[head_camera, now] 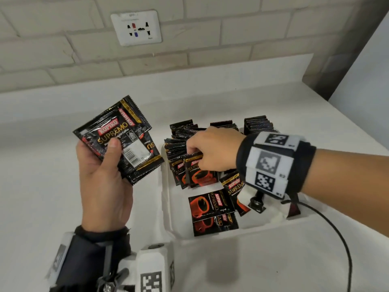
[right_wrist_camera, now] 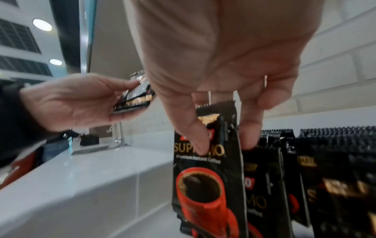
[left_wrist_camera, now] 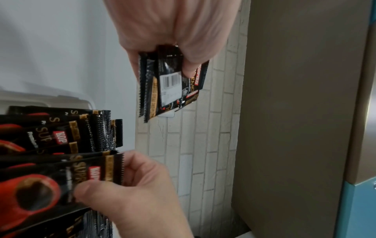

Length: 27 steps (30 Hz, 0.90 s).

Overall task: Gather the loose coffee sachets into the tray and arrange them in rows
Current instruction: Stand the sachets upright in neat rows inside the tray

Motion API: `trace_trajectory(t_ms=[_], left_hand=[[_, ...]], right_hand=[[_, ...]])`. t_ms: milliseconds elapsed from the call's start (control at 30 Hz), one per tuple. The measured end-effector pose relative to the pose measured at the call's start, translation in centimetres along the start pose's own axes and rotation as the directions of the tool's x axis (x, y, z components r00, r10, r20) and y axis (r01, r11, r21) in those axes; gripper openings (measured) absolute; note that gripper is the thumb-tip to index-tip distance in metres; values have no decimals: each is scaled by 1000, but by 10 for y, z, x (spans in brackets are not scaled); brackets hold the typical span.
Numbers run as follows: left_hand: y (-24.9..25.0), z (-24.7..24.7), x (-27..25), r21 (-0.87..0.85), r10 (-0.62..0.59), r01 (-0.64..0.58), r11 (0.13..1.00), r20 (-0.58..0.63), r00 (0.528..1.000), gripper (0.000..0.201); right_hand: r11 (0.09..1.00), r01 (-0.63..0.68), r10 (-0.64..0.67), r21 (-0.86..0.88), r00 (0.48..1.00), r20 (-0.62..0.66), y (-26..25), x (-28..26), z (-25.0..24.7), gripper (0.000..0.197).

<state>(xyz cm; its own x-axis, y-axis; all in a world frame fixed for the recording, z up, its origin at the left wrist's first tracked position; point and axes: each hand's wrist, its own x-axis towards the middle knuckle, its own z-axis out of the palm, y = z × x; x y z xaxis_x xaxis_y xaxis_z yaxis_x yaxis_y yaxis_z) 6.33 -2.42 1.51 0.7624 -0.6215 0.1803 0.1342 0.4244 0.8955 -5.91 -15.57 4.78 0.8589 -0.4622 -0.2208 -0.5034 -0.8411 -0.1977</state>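
My left hand (head_camera: 103,178) holds a small stack of black Kopiko Supremo sachets (head_camera: 117,135) above the counter, left of the white tray (head_camera: 168,207); the thumb presses on the top one. The same stack (left_wrist_camera: 171,82) shows in the left wrist view. My right hand (head_camera: 210,150) reaches into the tray and pinches the front sachet (right_wrist_camera: 205,169) of an upright row (head_camera: 181,144) between thumb and fingers. Two more rows (head_camera: 259,123) stand on edge at the tray's back. Loose sachets (head_camera: 210,209) lie flat in the tray's front part.
The tray sits on a white counter (head_camera: 63,207) against a brick-tile wall with a power socket (head_camera: 136,28). A black cable (head_camera: 336,239) runs over the counter right of the tray. A beige cabinet side (head_camera: 341,49) stands at the back right.
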Motion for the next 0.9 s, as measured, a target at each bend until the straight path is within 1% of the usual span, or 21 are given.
trace_trajectory(t_ms=[133, 233, 267, 367, 433, 467, 667, 733, 800, 867, 900], left_hand=[[-2, -1, 1, -6, -25, 25, 1000, 10, 1000, 22], [-3, -1, 3, -10, -42, 42, 999, 23, 999, 23], [-4, 0, 3, -11, -50, 51, 999, 28, 998, 24], [-6, 2, 4, -12, -71, 72, 997, 41, 997, 24], [-8, 3, 4, -25, -88, 90, 996, 50, 995, 23], [-9, 4, 5, -33, -99, 100, 994, 54, 994, 23], [-13, 5, 5, -52, -152, 156, 986, 72, 986, 24], [-14, 6, 5, -61, -172, 177, 982, 76, 982, 24], [-14, 9, 3, -70, -198, 204, 976, 84, 976, 24], [-15, 14, 1, -72, -225, 232, 970, 92, 970, 28], [-16, 18, 0, -69, -239, 246, 967, 96, 966, 31]], right_hand=[[989, 19, -11, -145, 998, 58, -6, 7, 15, 30], [962, 77, -58, -261, 995, 81, -10, 10, 21, 13], [950, 90, -70, -300, 994, 78, -10, 11, 21, 11], [921, 111, -96, -373, 994, 59, -10, 13, 21, 11], [902, 115, -108, -416, 993, 40, -8, 14, 21, 21], [896, 115, -109, -428, 993, 38, -7, 15, 20, 23], [894, 80, -95, -440, 995, -12, 1, 12, 13, 24], [912, 69, -104, -405, 993, -64, 3, 11, 8, 21], [955, 38, -89, -295, 983, -163, 8, 8, -2, 18], [997, -22, 4, -72, 970, -242, 14, 1, -19, 16], [997, -36, 55, 75, 964, -261, 17, -4, -25, 16]])
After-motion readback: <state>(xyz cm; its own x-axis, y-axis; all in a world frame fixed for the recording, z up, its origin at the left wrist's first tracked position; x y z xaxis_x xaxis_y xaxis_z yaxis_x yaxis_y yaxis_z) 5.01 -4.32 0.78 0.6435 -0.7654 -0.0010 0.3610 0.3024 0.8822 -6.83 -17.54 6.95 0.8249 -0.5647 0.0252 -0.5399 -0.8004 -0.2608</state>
